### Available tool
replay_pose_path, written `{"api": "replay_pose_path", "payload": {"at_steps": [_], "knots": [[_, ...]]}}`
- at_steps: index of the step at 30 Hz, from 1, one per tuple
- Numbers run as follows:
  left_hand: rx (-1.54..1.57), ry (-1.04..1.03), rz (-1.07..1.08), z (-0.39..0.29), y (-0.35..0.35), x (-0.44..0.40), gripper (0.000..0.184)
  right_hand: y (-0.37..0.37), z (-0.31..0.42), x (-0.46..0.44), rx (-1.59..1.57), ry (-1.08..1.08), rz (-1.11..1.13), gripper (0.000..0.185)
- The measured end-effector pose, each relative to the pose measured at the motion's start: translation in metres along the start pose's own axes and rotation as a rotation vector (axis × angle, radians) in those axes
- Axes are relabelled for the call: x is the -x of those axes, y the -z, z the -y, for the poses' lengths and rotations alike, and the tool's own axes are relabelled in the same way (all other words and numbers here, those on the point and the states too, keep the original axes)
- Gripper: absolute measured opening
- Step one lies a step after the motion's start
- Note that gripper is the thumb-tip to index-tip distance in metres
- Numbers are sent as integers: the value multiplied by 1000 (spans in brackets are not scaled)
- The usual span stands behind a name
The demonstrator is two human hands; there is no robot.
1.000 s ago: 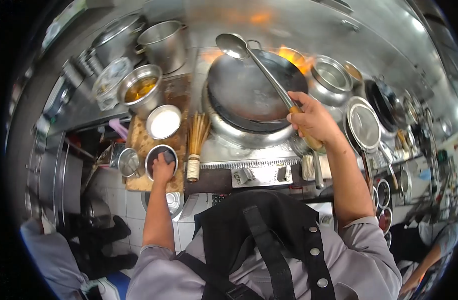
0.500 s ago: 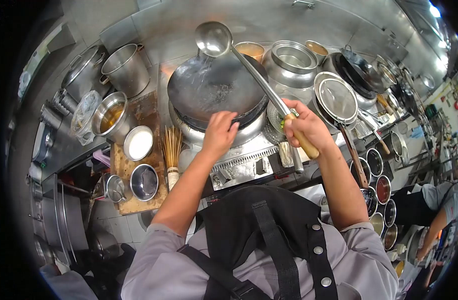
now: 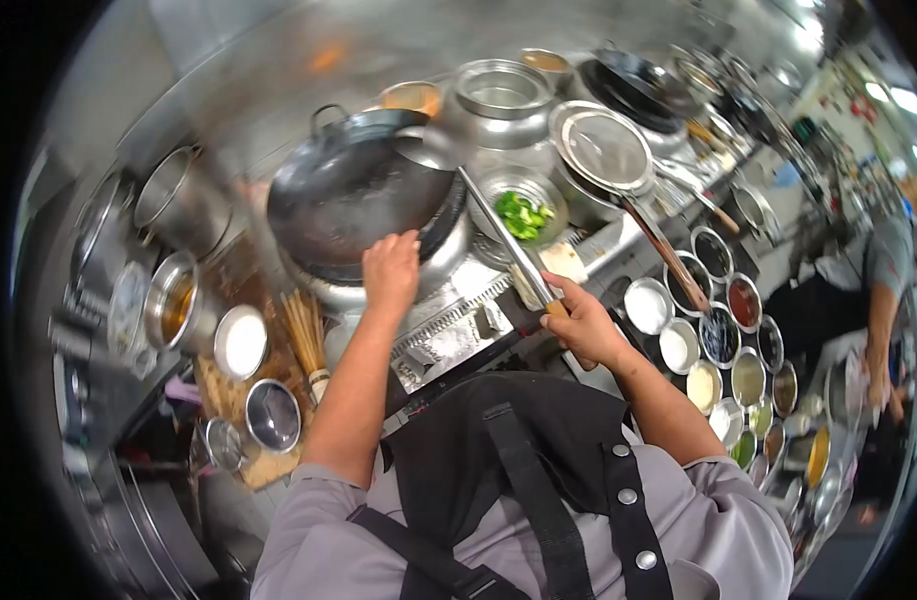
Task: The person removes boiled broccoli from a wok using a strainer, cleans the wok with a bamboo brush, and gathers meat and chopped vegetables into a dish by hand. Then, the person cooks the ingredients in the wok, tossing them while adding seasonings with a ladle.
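My left hand [image 3: 391,270] is at the near rim of the dark wok [image 3: 353,195], its fingers bent over the edge; a cloth in it cannot be made out. My right hand [image 3: 581,320] is wrapped round the handle of a long steel ladle [image 3: 498,225]. The ladle's bowl hangs over the wok's right side. Right of the wok, a perforated strainer [image 3: 486,205] holds chopped green vegetables [image 3: 523,214]. A bamboo brush [image 3: 304,328] stands left of the wok, near my left forearm.
At the left are a pot of yellow liquid [image 3: 175,305], a white-filled bowl [image 3: 241,342] and a steel bowl [image 3: 273,415] on a wooden board. Round strainers [image 3: 603,148] and several ingredient bowls [image 3: 743,302] lie right. A co-worker's arm [image 3: 880,330] shows far right.
My left hand went from the steel bowl to the wok's near rim. The ladle has come down, with its bowl now over the wok's right side. The view has turned right, showing the green vegetables.
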State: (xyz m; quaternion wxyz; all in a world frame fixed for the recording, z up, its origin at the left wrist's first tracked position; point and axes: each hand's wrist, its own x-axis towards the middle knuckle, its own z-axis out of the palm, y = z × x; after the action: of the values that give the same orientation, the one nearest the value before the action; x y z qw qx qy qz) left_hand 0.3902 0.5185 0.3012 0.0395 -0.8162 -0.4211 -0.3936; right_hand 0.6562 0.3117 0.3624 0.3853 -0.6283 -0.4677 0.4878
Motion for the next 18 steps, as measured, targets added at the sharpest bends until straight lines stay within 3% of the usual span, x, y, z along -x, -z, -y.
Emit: {"api": "replay_pose_path", "payload": {"at_steps": [5, 14, 18], "knots": [[78, -67, 30, 9, -7, 1, 21, 17, 17, 82, -323, 119, -147, 72], [-50, -90, 36, 7, -23, 8, 25, 58, 1, 250, -626, 198, -841, 71], [-77, -80, 7, -2, -22, 11, 26, 80, -43, 316, -635, 181, -991, 66]]}}
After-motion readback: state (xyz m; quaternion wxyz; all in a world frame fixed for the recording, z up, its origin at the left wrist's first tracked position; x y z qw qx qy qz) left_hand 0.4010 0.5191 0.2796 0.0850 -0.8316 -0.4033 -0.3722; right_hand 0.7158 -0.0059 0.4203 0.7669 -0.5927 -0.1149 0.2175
